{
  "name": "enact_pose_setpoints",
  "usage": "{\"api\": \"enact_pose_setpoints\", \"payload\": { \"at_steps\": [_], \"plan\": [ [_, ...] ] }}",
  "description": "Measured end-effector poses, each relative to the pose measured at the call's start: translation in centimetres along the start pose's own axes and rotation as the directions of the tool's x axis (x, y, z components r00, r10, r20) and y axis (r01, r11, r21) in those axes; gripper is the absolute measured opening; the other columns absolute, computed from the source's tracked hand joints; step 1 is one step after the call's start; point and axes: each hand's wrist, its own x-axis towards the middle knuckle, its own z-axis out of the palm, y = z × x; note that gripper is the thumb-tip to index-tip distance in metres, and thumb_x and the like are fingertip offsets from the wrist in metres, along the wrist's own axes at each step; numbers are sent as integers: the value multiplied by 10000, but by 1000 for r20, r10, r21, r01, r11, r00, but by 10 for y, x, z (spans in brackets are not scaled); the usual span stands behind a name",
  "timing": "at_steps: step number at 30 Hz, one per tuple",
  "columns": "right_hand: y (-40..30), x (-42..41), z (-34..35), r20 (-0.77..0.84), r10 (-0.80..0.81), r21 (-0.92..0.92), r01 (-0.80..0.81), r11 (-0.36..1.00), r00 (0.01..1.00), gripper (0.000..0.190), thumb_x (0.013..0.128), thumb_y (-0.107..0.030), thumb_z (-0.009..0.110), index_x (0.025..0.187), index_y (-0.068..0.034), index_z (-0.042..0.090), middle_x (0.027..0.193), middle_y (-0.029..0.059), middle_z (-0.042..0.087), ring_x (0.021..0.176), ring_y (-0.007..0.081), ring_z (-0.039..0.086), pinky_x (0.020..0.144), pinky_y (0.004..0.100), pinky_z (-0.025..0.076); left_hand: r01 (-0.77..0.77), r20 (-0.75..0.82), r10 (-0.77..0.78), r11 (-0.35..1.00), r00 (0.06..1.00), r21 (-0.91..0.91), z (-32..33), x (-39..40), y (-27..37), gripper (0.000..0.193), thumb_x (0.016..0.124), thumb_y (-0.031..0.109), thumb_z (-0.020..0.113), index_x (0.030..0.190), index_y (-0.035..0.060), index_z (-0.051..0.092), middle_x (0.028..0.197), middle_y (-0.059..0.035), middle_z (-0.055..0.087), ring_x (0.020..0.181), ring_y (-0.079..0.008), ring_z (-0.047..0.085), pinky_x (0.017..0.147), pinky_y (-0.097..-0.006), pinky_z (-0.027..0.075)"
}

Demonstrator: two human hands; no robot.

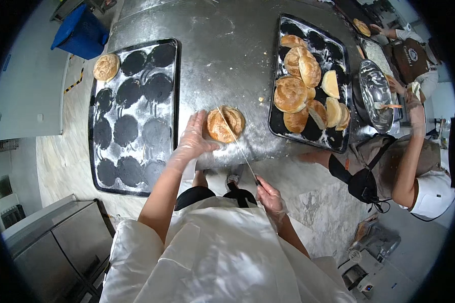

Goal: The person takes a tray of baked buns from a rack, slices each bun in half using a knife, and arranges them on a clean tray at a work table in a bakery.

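A round golden-brown bread bun (225, 124) sits on the steel worktable near its front edge. My left hand (195, 137), in a clear plastic glove, is at the bun's left side with fingers spread; whether it touches the crust I cannot tell. My right hand (271, 197), gloved too, grips the dark handle of a long, thin-bladed knife (243, 154). The blade runs up and left across the top of the bun. How deep its edge goes is not visible.
Left stands a black baking tray (175, 113) with floury round marks and one bun (106, 67) at its far corner. The right tray (272, 125) bears whole and cut buns (290, 94). Beyond it are a metal bowl (375, 94) and two co-workers. A blue bin (79, 34) stands far left.
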Motion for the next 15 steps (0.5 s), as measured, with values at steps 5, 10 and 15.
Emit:
{"api": "enact_pose_setpoints", "payload": {
  "at_steps": [5,10,15],
  "plan": [
    [9,13,12,-49,27,-114,-32,993,998,394,921,-152,522,1302,-68,470,740,-37,492,661,52,433,627,199,400,-22,-24,22,1000,999,-10,24,24,13,1178,422,297,891,1362,10,242,1358,-228,336,1291,-363,298,1066,-370,298],
    [-27,106,46,-36,-120,-240,108,965,992,393,915,-154,530,1285,-37,468,737,-22,510,636,83,434,587,211,403,-91,-176,87,996,981,-13,45,37,11,1118,376,270,910,1288,6,320,1194,-196,466,1112,-347,463,964,-374,399],
    [15,23,14,-82,0,-268,-22,963,997,400,908,-134,517,1289,-23,468,691,-36,473,604,62,433,564,204,390,-12,-103,10,1000,995,-18,42,28,10,1104,412,270,894,1305,14,297,1219,-206,444,1169,-352,417,1009,-373,360]
  ]
}}
